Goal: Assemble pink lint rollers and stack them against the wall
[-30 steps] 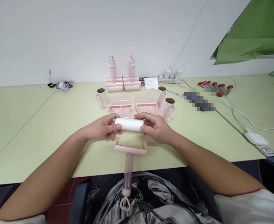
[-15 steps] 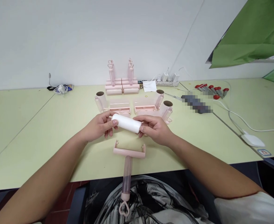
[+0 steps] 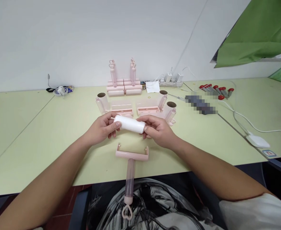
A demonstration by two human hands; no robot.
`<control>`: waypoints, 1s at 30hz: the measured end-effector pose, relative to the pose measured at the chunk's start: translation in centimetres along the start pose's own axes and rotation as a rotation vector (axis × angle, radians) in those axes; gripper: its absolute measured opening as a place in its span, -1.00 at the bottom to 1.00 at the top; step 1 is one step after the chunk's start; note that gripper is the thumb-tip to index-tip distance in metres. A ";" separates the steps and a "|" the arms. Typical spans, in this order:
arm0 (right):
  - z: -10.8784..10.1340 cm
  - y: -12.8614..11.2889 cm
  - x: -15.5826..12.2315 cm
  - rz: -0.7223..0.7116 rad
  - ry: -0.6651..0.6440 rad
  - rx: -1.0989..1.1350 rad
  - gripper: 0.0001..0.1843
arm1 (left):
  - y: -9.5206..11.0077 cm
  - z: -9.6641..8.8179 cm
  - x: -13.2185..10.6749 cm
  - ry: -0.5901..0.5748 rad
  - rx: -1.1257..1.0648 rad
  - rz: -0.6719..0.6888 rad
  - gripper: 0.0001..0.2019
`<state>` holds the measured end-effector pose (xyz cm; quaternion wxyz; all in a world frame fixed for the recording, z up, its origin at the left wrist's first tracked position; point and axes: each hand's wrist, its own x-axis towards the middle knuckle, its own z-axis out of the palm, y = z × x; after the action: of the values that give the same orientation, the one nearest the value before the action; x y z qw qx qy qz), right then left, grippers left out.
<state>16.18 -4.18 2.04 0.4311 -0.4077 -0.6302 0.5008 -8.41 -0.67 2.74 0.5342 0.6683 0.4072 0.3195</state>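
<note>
I hold a white paper roll (image 3: 129, 124) between both hands, just above the pale green table (image 3: 47, 134). My left hand (image 3: 102, 127) pinches its left end and my right hand (image 3: 158, 130) grips its right end; the roll tilts slightly, left end higher. Directly below it lies a pink lint-roller frame (image 3: 131, 155) with an empty fork. Its translucent handle (image 3: 129, 183) hangs over the table's front edge and ends in a heart-shaped loop.
Behind my hands lie pink cover pieces (image 3: 123, 111) and cardboard-cored rolls (image 3: 101, 101), with finished pink rollers stacked at the wall (image 3: 123, 86). Red-handled tools (image 3: 214, 90), a power strip (image 3: 172, 81) and a white cable with an adapter (image 3: 254, 140) sit to the right.
The roll has tilted from level to left end higher and shifted slightly left. Both hands kept hold of it. The pink frame stayed where it lay.
</note>
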 end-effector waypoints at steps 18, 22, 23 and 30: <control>0.5 -0.1 0.4 0.097 0.070 0.245 -0.64 | -0.2 -0.2 -0.1 -0.007 -0.090 0.095 -0.51; 0.5 -0.2 0.4 0.096 0.075 0.259 -0.65 | -0.1 -0.1 -0.1 -0.007 -0.138 0.090 -0.49; 0.5 -0.3 0.4 0.102 0.076 0.269 -0.65 | 0.0 -0.1 0.0 -0.010 -0.143 0.088 -0.49; 0.6 -0.2 0.2 0.182 0.051 0.307 -0.59 | -0.3 0.0 0.1 0.046 -0.128 0.080 -0.45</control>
<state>15.47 -4.17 2.18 0.4571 -0.4048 -0.4957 0.6176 -8.44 -0.50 2.42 0.5531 0.6410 0.3712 0.3812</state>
